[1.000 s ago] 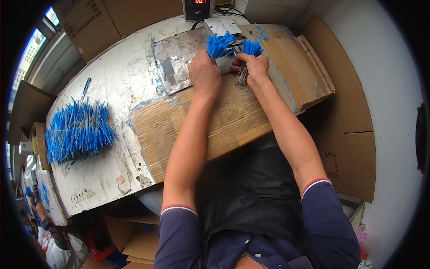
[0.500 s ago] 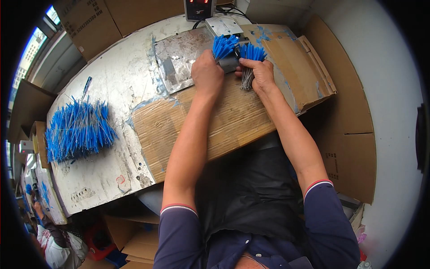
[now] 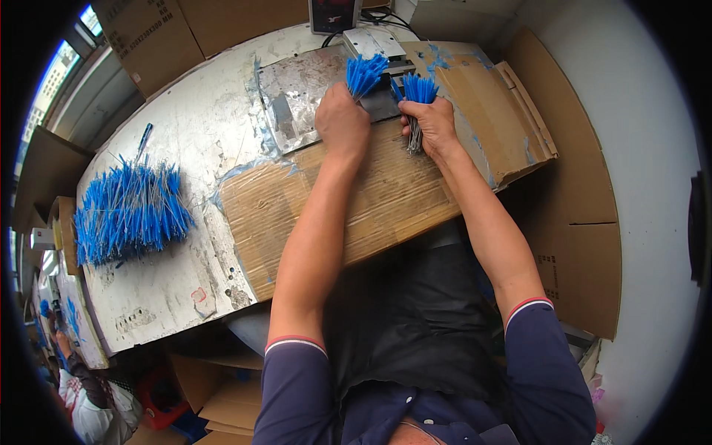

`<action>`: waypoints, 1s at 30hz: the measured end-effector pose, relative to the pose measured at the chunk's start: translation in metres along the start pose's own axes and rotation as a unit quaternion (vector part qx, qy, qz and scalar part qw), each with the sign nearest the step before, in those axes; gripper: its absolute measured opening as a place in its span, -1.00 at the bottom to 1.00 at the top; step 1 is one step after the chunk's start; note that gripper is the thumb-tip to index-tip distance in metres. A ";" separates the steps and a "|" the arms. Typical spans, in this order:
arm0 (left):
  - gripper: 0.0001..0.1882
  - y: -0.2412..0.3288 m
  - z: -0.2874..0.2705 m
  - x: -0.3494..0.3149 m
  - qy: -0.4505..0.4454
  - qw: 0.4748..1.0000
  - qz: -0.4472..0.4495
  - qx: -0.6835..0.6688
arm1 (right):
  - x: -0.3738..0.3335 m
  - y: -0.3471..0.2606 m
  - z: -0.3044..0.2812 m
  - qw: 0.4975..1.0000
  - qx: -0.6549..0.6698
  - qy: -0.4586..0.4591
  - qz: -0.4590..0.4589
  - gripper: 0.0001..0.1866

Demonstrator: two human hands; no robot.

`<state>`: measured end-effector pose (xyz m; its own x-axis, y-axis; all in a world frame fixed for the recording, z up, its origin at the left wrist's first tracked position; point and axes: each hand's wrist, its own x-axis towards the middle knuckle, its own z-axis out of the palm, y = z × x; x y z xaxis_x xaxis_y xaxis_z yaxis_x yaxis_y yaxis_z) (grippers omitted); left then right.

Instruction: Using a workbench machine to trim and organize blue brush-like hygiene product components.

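Note:
My left hand [image 3: 343, 122] is closed around a bundle of thin blue-tipped wires [image 3: 366, 74], its blue ends fanning out above the fist. Just to the right, my right hand [image 3: 432, 122] grips a second bundle of blue-tipped wires [image 3: 420, 89] between thumb and fingers. The bare silvery stems of that bundle hang below the thumb. One blue end [image 3: 397, 90] sticks out to the left of the right-hand bundle. Both hands are over the near edge of a metal plate, beside a small machine [image 3: 373, 43]. The fingertips of the left hand are hidden.
A large heap of blue-tipped wires [image 3: 133, 211] lies on the white table [image 3: 215, 133] at left, with a pen [image 3: 144, 139] behind it. Flat cardboard [image 3: 326, 215] covers the near edge; a cardboard box [image 3: 493, 111] stands right. A display box [image 3: 334, 15] is behind. Another person [image 3: 89, 400] is at lower left.
My right hand has shifted slightly right, and its bundle sits a little lower, with one blue end now apart at its left. The left hand has barely moved. The display's red lights no longer show.

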<state>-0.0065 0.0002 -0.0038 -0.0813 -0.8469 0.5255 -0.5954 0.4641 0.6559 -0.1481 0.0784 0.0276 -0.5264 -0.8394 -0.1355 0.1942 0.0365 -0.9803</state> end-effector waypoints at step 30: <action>-0.86 0.001 -0.001 0.002 0.003 1.000 -0.014 -0.016 | 0.021 -0.007 0.022 0.995 -0.018 0.093 0.040 -0.88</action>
<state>-0.0065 -0.0014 -0.0017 -0.0597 -0.8584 0.5095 -0.5710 0.4481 0.6879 -0.1419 0.0488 0.0354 -0.6544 -0.7187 -0.2351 0.2138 0.1224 -0.9692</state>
